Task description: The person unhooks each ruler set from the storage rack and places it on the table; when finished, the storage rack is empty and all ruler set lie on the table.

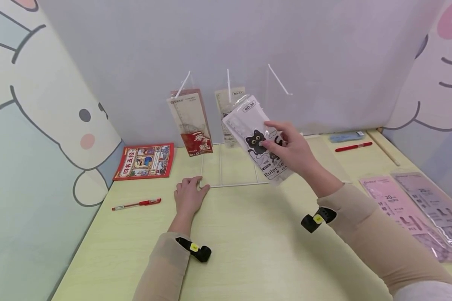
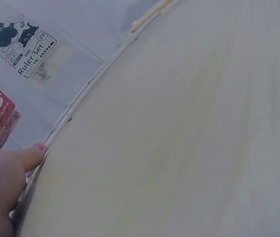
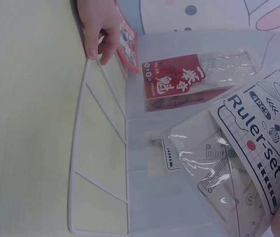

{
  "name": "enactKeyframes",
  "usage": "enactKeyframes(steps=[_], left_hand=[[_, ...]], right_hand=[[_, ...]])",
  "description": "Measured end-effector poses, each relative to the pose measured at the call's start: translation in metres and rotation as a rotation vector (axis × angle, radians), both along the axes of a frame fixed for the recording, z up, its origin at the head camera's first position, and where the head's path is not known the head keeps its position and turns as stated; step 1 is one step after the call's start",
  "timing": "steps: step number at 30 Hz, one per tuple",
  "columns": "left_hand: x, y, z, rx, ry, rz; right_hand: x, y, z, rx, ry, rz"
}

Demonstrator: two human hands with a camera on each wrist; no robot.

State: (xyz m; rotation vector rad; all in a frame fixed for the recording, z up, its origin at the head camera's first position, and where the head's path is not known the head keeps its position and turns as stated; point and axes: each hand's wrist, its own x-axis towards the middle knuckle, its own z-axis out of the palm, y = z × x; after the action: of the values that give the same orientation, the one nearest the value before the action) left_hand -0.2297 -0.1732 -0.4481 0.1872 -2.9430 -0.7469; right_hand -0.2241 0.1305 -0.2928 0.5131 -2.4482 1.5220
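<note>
My right hand pinches a ruler set packet with a black cat print, tilted in front of the rack's middle and right hooks. Clear rulers show through its plastic in the right wrist view. My left hand grips the front left corner of the white wire display rack, its thumb on the wire. From the left hook hang red-and-cream ruler packets. Another cat ruler set hangs on the middle hook, partly hidden behind the held one. The right hook carries nothing.
A red picture book and a red pen lie on the left. On the right are pink and purple packets, another red pen, a blue item and a wooden stick. Padded walls surround the table.
</note>
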Motion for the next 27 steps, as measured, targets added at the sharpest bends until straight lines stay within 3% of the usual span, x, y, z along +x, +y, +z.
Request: enactKeyframes(steps=[10,27], left_hand=[[0.001,0.0,0.0,-0.006,0.002,-0.004],[0.003,0.003,0.004,-0.002,-0.005,-0.004]], right_hand=[[0.005,0.024,-0.007,-0.012,-0.123,-0.006],[0.011,0.076,-0.023,0.071,-0.241,0.161]])
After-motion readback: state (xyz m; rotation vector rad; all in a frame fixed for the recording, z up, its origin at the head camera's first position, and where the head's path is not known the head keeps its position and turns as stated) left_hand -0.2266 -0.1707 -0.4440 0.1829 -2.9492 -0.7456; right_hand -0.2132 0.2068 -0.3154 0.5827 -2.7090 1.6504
